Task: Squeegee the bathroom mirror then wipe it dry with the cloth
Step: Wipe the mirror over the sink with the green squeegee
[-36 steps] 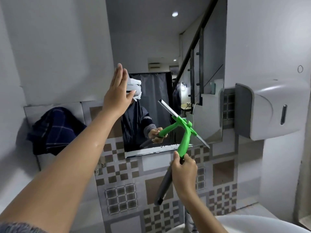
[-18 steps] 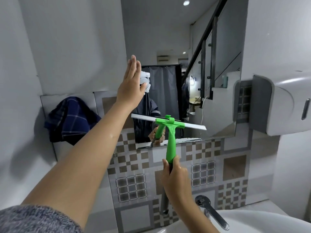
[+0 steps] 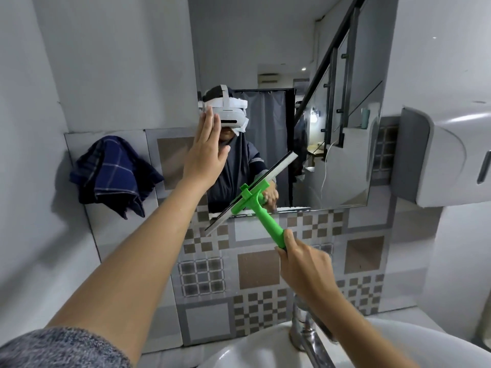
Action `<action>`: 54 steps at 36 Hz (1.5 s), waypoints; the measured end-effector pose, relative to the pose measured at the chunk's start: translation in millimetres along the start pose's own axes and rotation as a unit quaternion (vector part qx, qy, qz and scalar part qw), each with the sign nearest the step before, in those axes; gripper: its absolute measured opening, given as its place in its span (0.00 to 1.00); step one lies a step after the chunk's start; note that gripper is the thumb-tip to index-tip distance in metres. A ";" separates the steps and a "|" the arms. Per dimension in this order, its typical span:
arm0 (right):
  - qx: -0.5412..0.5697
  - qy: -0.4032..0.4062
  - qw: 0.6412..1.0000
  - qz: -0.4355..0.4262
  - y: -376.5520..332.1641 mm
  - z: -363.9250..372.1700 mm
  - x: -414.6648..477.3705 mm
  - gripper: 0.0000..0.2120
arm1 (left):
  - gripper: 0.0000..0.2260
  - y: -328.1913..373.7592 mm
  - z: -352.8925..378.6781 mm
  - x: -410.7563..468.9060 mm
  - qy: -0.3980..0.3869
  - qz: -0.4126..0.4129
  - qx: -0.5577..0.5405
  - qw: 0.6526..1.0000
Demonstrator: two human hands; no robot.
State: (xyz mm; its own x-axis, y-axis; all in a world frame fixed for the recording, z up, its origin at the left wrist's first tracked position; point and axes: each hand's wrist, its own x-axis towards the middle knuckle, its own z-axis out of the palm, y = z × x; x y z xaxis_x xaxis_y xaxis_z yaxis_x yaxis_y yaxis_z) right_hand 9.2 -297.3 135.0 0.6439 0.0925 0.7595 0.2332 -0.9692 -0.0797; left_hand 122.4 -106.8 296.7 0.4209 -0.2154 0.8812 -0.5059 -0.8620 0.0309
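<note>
The bathroom mirror (image 3: 332, 62) hangs on the wall ahead, reflecting a person with a headset. My left hand (image 3: 206, 152) is flat and open against the mirror's left edge. My right hand (image 3: 305, 264) grips the handle of a green squeegee (image 3: 259, 211). Its blade is tilted, running from lower left over the tiles up to the right across the mirror's bottom edge. A white line of foam lies along that bottom edge. A dark blue checked cloth (image 3: 114, 173) hangs on the wall left of the mirror.
A grey-and-white paper towel dispenser (image 3: 446, 160) sticks out from the wall at right. Below are a white basin (image 3: 255, 349) and a chrome tap (image 3: 305, 330). Patterned tiles (image 3: 257, 272) cover the wall under the mirror.
The squeegee blade has swung from level to tilted, right end up, and my right hand has shifted right. The view has moved so the left hand now sits lower against the mirror.
</note>
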 end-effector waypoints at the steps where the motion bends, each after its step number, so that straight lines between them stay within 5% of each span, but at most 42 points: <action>1: -0.013 -0.002 1.000 -0.007 8.3 -3.7 -0.3 0.22 | 0.31 1.3 1.8 -2.1 -0.003 -0.005 0.002 1.000; 18: -0.097 -0.014 0.995 -0.029 123.0 -32.9 -11.1 0.24 | 0.28 30.2 29.6 -27.9 0.028 -0.100 0.031 0.994; 27: -0.013 -0.067 0.996 0.049 157.4 -31.2 -38.8 0.21 | 0.29 39.6 35.2 -33.0 0.033 -0.130 0.030 0.991; 38: 0.001 -0.065 0.994 0.090 174.2 -54.4 -68.7 0.16 | 0.27 83.8 46.7 -75.9 -0.048 -0.195 -0.071 0.977; 46: 0.004 -0.016 0.999 -0.039 160.3 -96.5 -54.2 0.15 | 0.23 156.2 50.4 -103.5 -0.177 -0.007 -0.238 0.955; 54: -0.004 -0.052 0.980 -0.191 152.7 -136.1 -20.7 0.18 | 0.25 179.8 29.1 -113.0 -0.215 0.177 -0.174 0.945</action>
State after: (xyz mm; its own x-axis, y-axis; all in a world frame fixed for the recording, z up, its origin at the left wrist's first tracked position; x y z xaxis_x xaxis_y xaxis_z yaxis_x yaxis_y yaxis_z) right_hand -67.8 -478.3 194.9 0.5820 0.4715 0.6626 0.4669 -0.8608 0.2024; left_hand 5.7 -250.8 189.0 0.4068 -0.6930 0.5952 -0.8581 -0.5133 -0.0111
